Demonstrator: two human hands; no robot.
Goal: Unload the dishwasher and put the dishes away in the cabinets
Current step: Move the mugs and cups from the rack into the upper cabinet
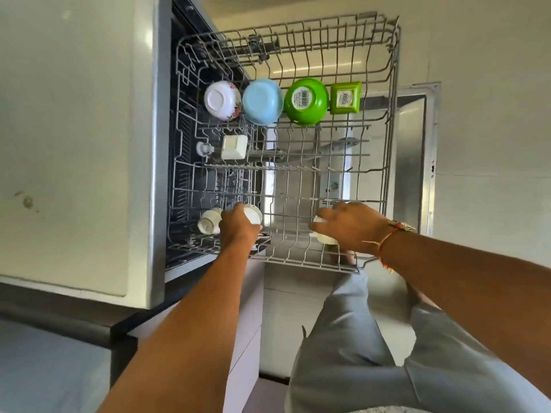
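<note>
Cups [208, 223], probably three, along rack [310, 263] edge

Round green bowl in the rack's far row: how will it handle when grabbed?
The green bowl looks like glossy plastic, so it is probably light and not fragile, but maybe slick. It sits upside down, close between the blue bowl and the square green dish, so lifting it may nudge them.

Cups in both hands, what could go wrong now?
The left hand grips the left cup and the right hand the right cup, so no hand is free if one slips; it might fall and crack. A third cup lies right beside the left hand; lifting might bump it. The rack wires might catch a rim.
</note>
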